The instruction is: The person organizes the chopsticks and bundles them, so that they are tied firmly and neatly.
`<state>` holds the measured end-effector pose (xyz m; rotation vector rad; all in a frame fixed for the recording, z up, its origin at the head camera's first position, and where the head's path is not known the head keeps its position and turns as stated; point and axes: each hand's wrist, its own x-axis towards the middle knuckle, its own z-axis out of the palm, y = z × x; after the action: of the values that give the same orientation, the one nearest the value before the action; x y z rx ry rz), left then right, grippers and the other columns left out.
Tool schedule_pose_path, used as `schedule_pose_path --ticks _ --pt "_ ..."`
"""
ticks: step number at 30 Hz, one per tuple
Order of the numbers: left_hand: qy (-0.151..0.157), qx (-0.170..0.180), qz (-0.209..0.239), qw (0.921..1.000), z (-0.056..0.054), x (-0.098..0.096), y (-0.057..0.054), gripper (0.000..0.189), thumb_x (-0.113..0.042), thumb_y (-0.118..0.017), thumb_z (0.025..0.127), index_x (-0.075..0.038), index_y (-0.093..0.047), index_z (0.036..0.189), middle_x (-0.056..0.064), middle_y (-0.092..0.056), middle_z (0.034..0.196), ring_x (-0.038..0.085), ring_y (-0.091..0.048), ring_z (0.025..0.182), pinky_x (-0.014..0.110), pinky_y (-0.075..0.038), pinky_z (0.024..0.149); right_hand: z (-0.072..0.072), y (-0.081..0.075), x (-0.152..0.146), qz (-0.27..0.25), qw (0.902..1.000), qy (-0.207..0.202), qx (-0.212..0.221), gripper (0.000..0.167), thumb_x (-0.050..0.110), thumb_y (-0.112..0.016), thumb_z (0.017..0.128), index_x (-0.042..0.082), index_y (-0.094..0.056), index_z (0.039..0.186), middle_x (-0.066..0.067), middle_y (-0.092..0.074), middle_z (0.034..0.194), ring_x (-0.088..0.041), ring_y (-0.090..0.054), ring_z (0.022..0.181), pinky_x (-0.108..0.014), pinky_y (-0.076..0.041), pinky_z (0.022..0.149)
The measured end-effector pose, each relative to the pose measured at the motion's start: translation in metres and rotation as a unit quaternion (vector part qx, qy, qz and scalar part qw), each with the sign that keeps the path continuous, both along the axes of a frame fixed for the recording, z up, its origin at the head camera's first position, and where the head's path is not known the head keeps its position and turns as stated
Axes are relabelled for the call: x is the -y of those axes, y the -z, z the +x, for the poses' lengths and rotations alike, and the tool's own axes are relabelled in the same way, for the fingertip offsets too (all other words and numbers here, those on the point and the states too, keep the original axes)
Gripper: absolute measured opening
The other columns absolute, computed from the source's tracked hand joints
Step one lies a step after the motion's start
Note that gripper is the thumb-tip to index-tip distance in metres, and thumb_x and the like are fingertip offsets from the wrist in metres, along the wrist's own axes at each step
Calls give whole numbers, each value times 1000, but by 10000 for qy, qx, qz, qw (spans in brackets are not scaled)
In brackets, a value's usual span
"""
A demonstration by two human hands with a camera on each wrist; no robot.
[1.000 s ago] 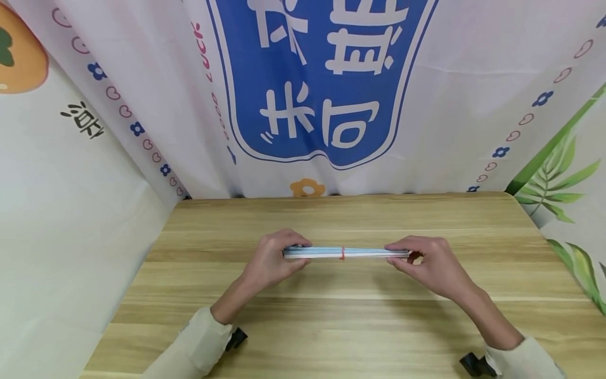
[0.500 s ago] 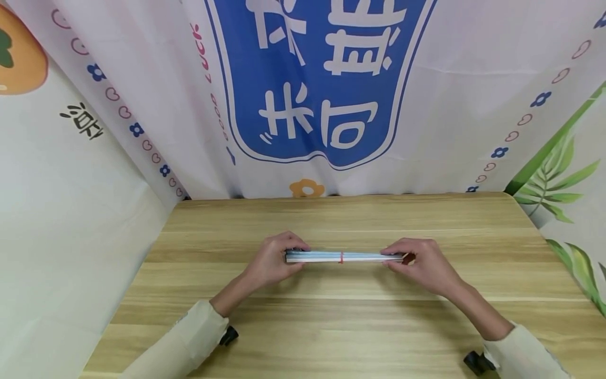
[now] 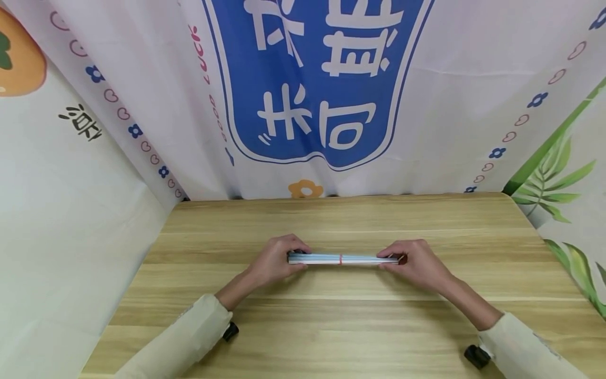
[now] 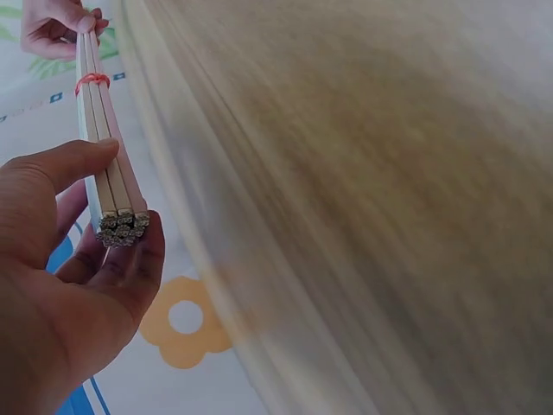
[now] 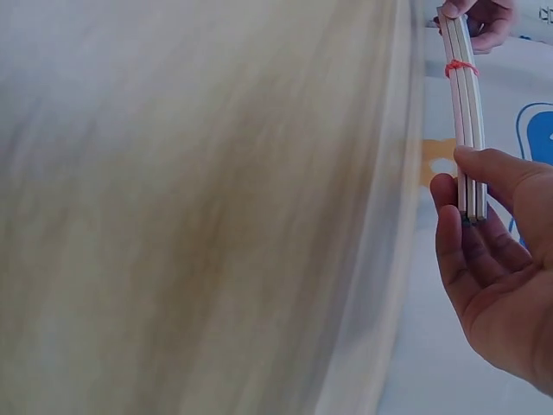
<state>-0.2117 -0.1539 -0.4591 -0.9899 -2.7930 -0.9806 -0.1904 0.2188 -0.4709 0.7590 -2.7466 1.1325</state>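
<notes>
A bundle of slim, straight, square-edged sticks [image 3: 324, 259] spans between my two hands over the wooden table. A red tie [image 3: 340, 259] wraps its middle. In the left wrist view, the pale sticks [image 4: 102, 112] end in dark grey, rough-looking tips. My left hand [image 3: 276, 259] pinches one end, thumb on the near side and fingers on the far side. At the other end, my right hand [image 3: 420, 265] pinches in a similar way. Whether the bundle touches the table is unclear.
Under the hands lies a wood-grain table [image 3: 331, 331]. A white curtain with a blue panel [image 3: 312, 121] hangs along its back edge. Pale printed cloth [image 3: 61, 210] covers the left side, and leaf-printed cloth [image 3: 558, 195] the right. Black wrist devices [image 3: 477, 356] sit at both sleeves.
Both hands have shifted slightly toward me in the head view, bringing the bundle along. It appears a little smaller and lower. Both grips look the same.
</notes>
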Motion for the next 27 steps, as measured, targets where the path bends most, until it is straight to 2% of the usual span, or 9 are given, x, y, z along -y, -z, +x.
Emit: schedule_pose_path --ticks 5,12,27 --pt "56 89 -77 9999 -1 -1 2 30 -8 -90 87 -7 -81 116 5 -78 112 17 -73 97 26 -59 81 -1 5 -1 18 9999 -53 123 18 9 -88 89 15 -85 106 2 -82 96 3 -64 74 -22 -57 65" --pt "-17 247 -212 9995 1 -2 5 30 -9 -90 87 -10 -82 116 2 -79 110 14 -73 98 26 -59 83 0 6 0 157 9992 -71 370 18 11 -88 90 16 -85 107 3 -82 97 2 -66 77 -22 -57 69" --pt "171 68 -684 9975 0 -7 7 31 -11 -89 89 -9 -80 119 4 -79 112 16 -74 101 34 -62 87 0 6 -1 479 9970 -100 594 17 13 -87 91 17 -85 108 4 -81 99 -2 -57 73 -21 -49 65"
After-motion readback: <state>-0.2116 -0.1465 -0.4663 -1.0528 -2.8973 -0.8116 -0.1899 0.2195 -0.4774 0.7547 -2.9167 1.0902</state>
